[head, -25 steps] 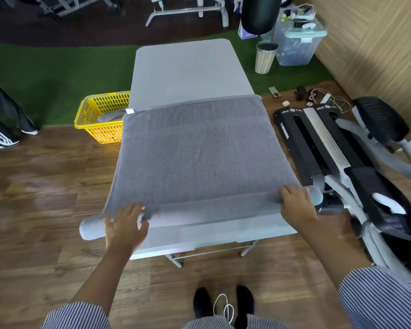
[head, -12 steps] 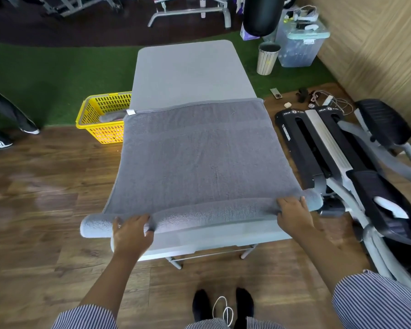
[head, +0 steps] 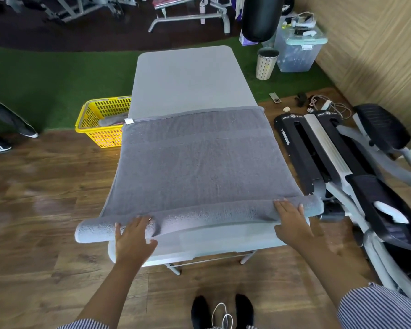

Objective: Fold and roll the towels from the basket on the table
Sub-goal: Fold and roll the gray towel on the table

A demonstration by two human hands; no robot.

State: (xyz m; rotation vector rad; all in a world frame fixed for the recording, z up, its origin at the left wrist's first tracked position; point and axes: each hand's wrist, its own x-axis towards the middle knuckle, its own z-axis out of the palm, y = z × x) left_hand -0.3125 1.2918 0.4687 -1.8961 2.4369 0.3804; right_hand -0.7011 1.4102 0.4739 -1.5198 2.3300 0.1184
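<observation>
While your hands were curled over the roll half a second ago, they now lie flatter on it: your left hand (head: 133,236) and right hand (head: 291,220) both rest on top of the rolled edge with the fingers (head: 141,222) stretched forward and nearly straight, pressing, not gripping anything. The grey towel (head: 199,162) lies spread on the worktop (head: 190,77), its far hem about halfway up the surface, and the rolled part (head: 211,213) sits at the near end, overhanging the worktop's left and right edges. Compared with a second ago, that roll is thicker and sits a little farther from the near edge, so more bare worktop shows in front of it. You appear to be early in the rolling step: most of the towel is still flat ahead of you. The roll's left end trails nearer to you than its right end, so the tube could go crooked unless you push both sides evenly. At least one more towel waits in the yellow basket (head: 97,134) on the floor beside the worktop's left side.
</observation>
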